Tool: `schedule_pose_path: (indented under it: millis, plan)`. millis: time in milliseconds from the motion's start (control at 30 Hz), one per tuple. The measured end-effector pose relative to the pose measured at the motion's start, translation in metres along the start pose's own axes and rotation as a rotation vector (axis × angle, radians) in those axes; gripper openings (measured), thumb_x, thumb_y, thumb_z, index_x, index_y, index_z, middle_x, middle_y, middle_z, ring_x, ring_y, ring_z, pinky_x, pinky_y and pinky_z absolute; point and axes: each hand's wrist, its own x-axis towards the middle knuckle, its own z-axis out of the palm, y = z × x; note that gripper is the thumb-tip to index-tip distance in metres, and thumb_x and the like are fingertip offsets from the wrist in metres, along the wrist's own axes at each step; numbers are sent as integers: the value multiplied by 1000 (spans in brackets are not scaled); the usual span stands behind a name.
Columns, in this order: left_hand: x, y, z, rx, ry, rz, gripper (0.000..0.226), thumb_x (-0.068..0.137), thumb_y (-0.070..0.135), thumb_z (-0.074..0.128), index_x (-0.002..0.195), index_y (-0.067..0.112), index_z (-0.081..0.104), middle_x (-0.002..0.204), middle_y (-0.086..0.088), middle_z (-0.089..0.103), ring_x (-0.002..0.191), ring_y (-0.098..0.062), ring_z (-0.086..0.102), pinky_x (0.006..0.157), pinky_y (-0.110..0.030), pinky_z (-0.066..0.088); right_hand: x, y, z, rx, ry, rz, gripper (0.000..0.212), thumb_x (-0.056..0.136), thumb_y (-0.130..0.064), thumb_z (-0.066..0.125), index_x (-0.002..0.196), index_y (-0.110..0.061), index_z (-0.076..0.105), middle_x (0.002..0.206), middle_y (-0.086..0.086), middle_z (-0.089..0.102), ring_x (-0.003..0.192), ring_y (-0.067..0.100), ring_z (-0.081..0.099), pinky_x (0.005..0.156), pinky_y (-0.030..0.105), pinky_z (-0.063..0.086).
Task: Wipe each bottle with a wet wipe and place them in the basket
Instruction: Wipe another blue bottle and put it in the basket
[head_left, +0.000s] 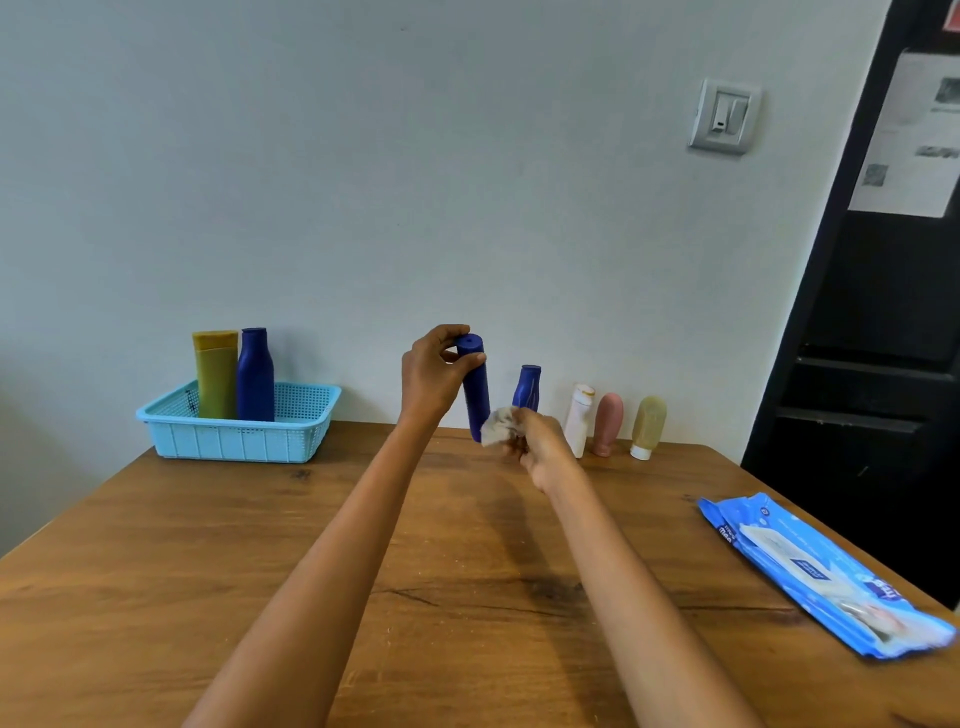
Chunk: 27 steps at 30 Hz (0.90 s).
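My left hand (432, 378) grips the top of a tall dark blue bottle (475, 395), held upright above the table. My right hand (537, 441) clutches a crumpled wet wipe (497, 426) against the bottle's lower end. Behind them a smaller blue bottle (527, 387), a white bottle (579, 418), a pink bottle (608, 422) and a beige bottle (648, 425) stand in a row by the wall. The light blue basket (234, 440) at the back left holds a mustard-yellow bottle (215, 374) and a blue bottle (255, 374), both upright.
A blue pack of wet wipes (821, 571) lies near the right edge of the wooden table (208, 571). A dark door or cabinet (883, 338) stands at the right. The wall behind carries a light switch (724, 115).
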Motion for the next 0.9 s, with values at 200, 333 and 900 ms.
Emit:
schedule_pose_path:
  millis: [200,333,900]
  plan:
    - [-4,-1,17,133,-23,-72,46,74,36,76,116,20,64,111,2,66,91,-18,64,81,-40,55,-10,-10,14,-66,53,-197,25,97,-24,45,104,-7,62,90,9,65,76,16,58,63,23,44]
    - [-4,0,14,153,42,-165,40,73,45,74,106,22,66,100,3,69,87,-20,66,79,-42,56,-19,-28,30,-36,62,-473,26,97,-14,43,115,-13,62,97,-1,64,85,11,58,73,20,47]
    - [2,2,5,144,80,-347,49,67,56,74,100,23,60,98,3,66,91,-20,63,80,-38,54,-16,-1,23,-459,132,-766,28,92,-5,49,113,-9,67,111,2,68,92,6,59,79,12,46]
